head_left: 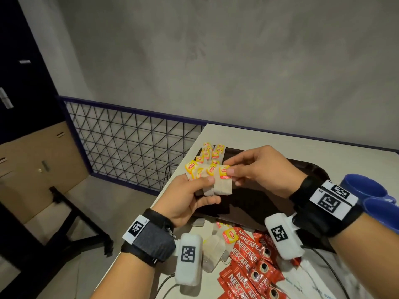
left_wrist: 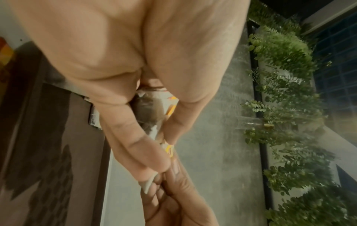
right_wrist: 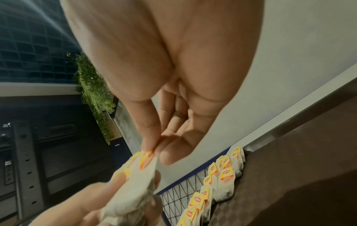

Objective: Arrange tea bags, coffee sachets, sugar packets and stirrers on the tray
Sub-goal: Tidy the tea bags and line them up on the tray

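Hands meet above the near-left corner of the dark brown tray (head_left: 302, 167), and it's all tea bags right now. The left hand (head_left: 190, 201) grips a fanned bunch of tea bags (head_left: 207, 180), thumb pressed across the front of the paper pouches, fingers curled behind, the yellow tags sticking up above the knuckles. The right hand (head_left: 265, 169) comes in from the other side and pinches the yellow-and-red tag (head_left: 224, 171) of the bag nearest it, thumb and forefinger closed on the tag, the other fingers loosely bent. From the right wrist view that pinch is plain: tag caught between fingertip and thumb, the white pouch hanging down into the left hand's grasp.

Just beyond the hands, a row of tea bags (head_left: 210, 153) already lies along the tray's left edge, tags up, overlapping one another. Below the wrists, on the desk (head_left: 280, 137), loose tea bags (head_left: 216, 244) lie beside a heap of red coffee sachets (head_left: 248, 255), one sachet over the next, close under the right wrist. White packets (head_left: 302, 283) lie partly in view under the right forearm; their print is too blurred to read. Past the right wrist, two blue mugs (head_left: 371, 195) stand side by side, just beside the tray's right end.
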Available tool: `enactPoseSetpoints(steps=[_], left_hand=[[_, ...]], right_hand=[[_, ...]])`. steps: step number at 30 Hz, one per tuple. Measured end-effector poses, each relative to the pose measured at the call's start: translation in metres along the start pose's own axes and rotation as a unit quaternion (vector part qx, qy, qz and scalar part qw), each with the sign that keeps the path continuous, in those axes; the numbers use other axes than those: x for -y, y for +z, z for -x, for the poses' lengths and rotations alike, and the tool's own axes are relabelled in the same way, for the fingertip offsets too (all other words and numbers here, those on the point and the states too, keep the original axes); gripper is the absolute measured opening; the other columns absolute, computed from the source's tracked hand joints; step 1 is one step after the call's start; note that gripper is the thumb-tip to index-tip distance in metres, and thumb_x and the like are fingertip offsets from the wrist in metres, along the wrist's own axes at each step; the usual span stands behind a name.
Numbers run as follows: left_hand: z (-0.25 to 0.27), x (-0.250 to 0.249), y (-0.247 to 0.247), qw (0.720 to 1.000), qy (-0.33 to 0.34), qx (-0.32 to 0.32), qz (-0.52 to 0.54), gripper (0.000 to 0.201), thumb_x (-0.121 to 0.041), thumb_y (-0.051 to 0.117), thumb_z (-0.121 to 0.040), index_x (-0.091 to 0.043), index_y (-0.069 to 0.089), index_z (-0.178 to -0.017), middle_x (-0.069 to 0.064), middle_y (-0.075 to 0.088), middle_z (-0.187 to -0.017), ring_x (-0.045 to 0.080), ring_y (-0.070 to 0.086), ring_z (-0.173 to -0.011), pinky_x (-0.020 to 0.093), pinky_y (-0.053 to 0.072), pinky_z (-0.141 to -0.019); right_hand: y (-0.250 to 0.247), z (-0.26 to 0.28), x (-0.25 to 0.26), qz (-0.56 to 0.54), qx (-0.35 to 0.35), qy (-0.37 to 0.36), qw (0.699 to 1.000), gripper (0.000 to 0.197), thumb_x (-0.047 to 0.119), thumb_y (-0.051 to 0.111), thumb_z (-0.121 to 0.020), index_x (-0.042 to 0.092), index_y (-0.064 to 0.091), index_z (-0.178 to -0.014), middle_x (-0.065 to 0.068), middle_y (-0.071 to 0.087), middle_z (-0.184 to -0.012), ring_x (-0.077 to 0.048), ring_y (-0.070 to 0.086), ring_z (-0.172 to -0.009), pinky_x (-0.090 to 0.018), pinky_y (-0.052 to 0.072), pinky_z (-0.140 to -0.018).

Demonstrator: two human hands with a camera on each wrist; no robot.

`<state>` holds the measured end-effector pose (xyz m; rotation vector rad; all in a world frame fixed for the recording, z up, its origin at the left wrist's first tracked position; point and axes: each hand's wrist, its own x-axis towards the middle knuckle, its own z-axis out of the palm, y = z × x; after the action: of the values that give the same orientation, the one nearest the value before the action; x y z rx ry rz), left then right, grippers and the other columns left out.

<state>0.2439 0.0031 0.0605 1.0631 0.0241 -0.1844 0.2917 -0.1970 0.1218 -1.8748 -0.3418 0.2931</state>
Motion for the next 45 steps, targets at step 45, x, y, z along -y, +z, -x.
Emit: enactPoseSetpoints(steps=[45], left_hand=[[-0.007, 0.004, -0.023, 1.000, 0.000, 0.005, 0.012, 0.032, 0.001, 0.062, -0.097, 0.003, 0.062, -0.130, 0.020, 0.073, -0.114, 0.027, 0.074, -0.090, 0.027, 0.062, -0.065]], right_hand=[[0.033, -0.040, 0.030, 0.246, 0.037, -0.157, 0.956, 0.025, 0.008, 0.076, -0.091, 0.030, 0.082, -0.102, 0.013, 0.076, -0.100, -0.002, 0.070, -0.089, -0.016, 0.057, -0.075]])
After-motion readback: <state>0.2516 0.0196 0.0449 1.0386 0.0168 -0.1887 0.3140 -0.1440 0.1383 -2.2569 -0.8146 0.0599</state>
